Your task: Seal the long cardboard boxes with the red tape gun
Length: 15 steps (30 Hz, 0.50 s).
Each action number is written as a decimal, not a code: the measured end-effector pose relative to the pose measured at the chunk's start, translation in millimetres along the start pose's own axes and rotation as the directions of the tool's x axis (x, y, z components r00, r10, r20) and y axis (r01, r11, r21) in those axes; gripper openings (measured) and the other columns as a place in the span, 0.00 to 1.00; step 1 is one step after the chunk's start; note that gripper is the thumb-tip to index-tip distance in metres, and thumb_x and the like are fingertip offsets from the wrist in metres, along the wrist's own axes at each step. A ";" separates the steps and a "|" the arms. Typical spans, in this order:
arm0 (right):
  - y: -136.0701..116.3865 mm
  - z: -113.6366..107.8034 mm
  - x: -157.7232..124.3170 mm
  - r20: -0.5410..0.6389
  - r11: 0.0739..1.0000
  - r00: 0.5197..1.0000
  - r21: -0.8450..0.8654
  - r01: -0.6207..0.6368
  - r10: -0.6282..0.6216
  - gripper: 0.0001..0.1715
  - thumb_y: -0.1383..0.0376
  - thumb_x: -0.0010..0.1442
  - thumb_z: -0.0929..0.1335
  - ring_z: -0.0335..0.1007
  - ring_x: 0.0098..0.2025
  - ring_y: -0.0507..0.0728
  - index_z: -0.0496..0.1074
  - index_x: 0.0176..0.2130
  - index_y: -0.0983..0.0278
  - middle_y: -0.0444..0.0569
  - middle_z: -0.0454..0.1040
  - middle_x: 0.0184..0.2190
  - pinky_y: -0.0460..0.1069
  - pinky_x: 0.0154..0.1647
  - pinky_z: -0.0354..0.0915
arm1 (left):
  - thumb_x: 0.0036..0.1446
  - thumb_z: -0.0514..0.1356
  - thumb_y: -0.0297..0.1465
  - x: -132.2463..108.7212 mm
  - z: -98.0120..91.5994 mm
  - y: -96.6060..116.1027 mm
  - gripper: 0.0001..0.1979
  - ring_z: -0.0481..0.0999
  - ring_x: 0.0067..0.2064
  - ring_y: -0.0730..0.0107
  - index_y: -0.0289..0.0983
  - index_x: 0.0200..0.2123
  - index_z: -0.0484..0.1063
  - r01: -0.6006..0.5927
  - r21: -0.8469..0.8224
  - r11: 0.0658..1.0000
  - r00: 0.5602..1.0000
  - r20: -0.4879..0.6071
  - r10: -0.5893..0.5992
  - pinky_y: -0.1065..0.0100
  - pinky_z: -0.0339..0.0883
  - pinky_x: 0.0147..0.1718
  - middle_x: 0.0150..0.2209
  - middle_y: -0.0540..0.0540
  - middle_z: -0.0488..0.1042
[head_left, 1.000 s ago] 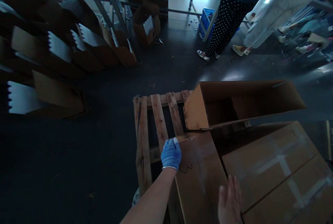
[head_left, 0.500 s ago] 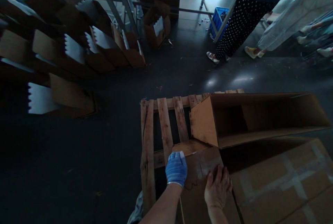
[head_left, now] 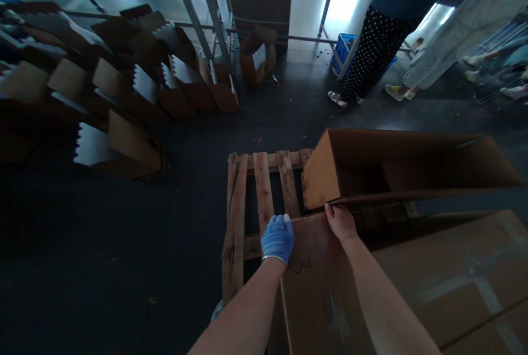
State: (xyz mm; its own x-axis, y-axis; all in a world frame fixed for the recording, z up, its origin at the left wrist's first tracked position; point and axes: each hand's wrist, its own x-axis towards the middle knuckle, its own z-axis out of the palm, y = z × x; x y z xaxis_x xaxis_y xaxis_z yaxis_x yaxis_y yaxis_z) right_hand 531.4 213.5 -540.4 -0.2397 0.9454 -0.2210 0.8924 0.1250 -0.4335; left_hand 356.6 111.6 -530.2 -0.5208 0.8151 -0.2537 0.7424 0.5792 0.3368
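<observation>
Your gloved left hand point(head_left: 278, 238) still curls over the near box flap's point(head_left: 307, 267) far corner. Your bare right hand point(head_left: 340, 222) has slid forward along that flap; its fingertips now pinch the open carton's point(head_left: 317, 176) lower edge, above the wooden pallet point(head_left: 235, 223).

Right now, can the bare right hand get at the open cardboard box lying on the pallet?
Probably yes. The right hand is already at the lower front edge of the open cardboard box, nothing between them. The gloved left hand rests on the near carton flap, clear of it.
</observation>
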 end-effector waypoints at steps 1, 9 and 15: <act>2.4 0.6 -2.2 0.003 1.000 1.000 -0.001 0.018 -0.018 0.26 0.58 0.63 0.54 0.67 0.41 0.54 0.73 0.34 0.69 0.56 0.73 0.35 0.47 0.48 0.59 | 0.63 0.42 0.36 -1.8 -0.4 -1.1 0.19 0.72 0.39 0.66 0.35 0.33 0.70 -0.002 0.001 1.000 1.000 -0.008 0.002 0.67 0.62 0.42 0.36 0.43 0.72; 23.1 11.8 -22.1 -0.053 1.000 0.999 -0.022 -0.008 0.006 0.27 0.60 0.63 0.53 0.65 0.44 0.57 0.73 0.34 0.72 0.59 0.73 0.37 0.50 0.52 0.58 | 0.63 0.42 0.34 -10.9 6.3 3.9 0.19 0.72 0.41 0.65 0.35 0.34 0.71 -0.056 0.019 0.998 0.998 0.020 0.056 0.68 0.62 0.44 0.36 0.42 0.73; 19.6 1.9 -36.2 -0.243 0.994 0.966 -0.042 -0.097 0.084 0.26 0.59 0.64 0.52 0.62 0.48 0.58 0.70 0.40 0.72 0.60 0.69 0.41 0.54 0.55 0.55 | 0.63 0.42 0.36 -4.8 3.9 13.7 0.19 0.72 0.40 0.63 0.35 0.34 0.70 0.007 0.002 1.000 0.999 0.050 -0.007 0.65 0.64 0.39 0.38 0.42 0.72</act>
State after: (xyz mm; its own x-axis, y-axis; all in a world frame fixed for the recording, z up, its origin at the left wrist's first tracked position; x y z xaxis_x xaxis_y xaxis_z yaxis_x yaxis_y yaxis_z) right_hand 556.9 181.2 -542.5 -0.0635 0.9973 -0.0374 0.9267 0.0450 -0.3731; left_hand 370.9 115.5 -527.9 -0.5044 0.8091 -0.3016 0.7394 0.5851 0.3331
